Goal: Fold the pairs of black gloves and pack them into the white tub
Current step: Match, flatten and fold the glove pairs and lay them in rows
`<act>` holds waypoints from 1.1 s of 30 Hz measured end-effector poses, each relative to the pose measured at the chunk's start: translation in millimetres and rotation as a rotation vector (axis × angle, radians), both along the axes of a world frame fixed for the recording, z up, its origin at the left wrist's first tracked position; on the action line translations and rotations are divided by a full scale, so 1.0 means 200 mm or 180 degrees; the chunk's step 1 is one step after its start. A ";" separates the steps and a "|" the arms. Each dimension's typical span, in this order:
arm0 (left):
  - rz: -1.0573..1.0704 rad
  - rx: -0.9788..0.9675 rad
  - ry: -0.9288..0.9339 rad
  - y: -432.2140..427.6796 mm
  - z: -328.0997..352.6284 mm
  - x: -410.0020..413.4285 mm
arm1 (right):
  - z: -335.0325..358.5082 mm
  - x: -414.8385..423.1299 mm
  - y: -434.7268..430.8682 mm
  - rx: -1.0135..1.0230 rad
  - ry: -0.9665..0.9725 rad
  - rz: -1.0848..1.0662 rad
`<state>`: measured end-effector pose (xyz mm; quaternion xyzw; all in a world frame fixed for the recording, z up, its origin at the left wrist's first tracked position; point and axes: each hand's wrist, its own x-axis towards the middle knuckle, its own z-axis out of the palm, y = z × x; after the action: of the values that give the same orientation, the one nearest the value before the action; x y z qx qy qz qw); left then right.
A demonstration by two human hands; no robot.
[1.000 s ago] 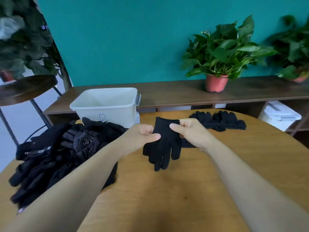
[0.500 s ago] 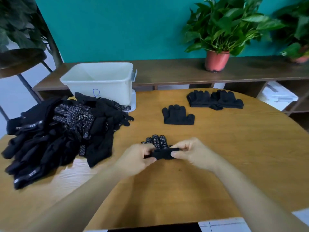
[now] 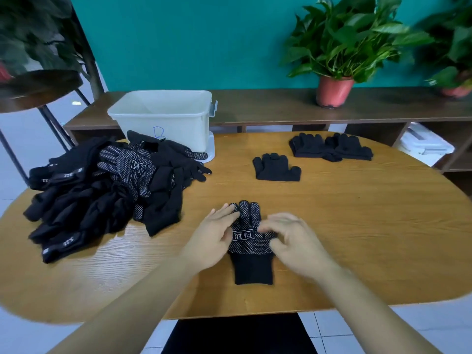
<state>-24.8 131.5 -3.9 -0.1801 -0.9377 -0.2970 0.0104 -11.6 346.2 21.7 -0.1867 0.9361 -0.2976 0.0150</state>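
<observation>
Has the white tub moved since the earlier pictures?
No. The white tub stands as before behind the glove pile, in front of the shelf.

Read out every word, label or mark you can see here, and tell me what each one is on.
"冠恒": white, framed, on the nearest dotted glove.
"B": blue handwriting on the white tub, front wall.
Glove pile: white cuff marks and a framed logo, too blurred to read.
</observation>
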 end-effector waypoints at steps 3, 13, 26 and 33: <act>-0.0026 -0.0790 -0.0096 0.10 -0.04 0.00 | -0.04 -0.05 -0.10 0.0871 0.0334 -0.0013; -0.0052 -0.1767 0.0104 0.06 -0.15 0.04 | -0.25 -0.05 -0.11 0.1634 0.0024 0.0123; -0.0548 -0.1924 0.0342 -0.10 -0.15 0.07 | -0.21 0.00 -0.02 0.1863 0.0032 0.0556; -0.0387 -0.1636 0.0621 -0.15 -0.05 0.00 | -0.05 -0.09 -0.17 0.1409 0.0497 0.0516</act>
<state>-25.8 101.8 -14.2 -0.2605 -0.9643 -0.0309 0.0369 -29.0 311.2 11.9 -0.2758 0.9588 -0.0678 0.0069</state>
